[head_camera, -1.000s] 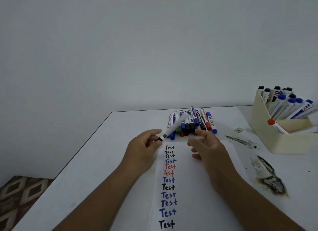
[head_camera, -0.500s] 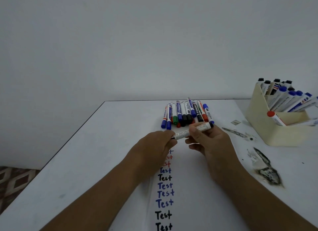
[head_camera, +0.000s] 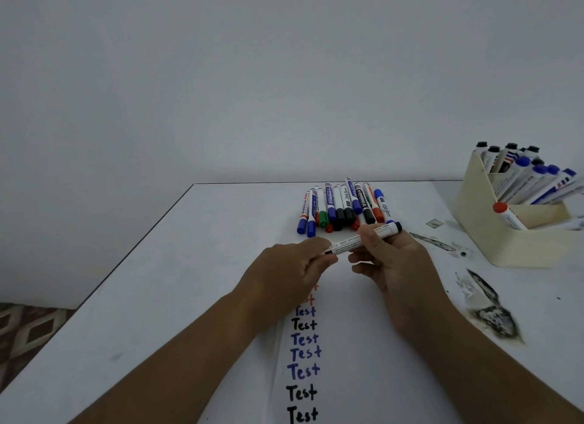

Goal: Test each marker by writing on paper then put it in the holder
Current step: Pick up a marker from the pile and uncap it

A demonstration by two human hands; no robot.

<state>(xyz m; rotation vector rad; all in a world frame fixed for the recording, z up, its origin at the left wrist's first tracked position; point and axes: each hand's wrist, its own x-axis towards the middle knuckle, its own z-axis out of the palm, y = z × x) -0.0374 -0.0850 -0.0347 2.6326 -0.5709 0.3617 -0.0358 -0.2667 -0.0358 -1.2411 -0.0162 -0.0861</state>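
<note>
both hands hold one marker level above the top of the paper, just in front of the pile of untested ones. the left hand pinches the marker's left end between thumb and curled fingers; whether a cap sits under those fingers i cannot tell. the right hand grips the barrel, thumb on top and fingers curled beneath, with the dark end poking out past its knuckles

the marker looks light and stiff, a smooth white plastic tube with small print along it, likely a bit slick, so a firm pinch on the barrel near the middle suits it, with the other hand on the cap end for pulling or snapping. nothing fragile here, though an exposed tip would smear

the paper is thin and flat, with a column of "test" in black, blue and red. the holder at the right is a cream, boxy thing with stepped compartments, already crowded with capped markers leaning at angles. the table is smooth and white, with dark scuffed stains by the holder
</note>
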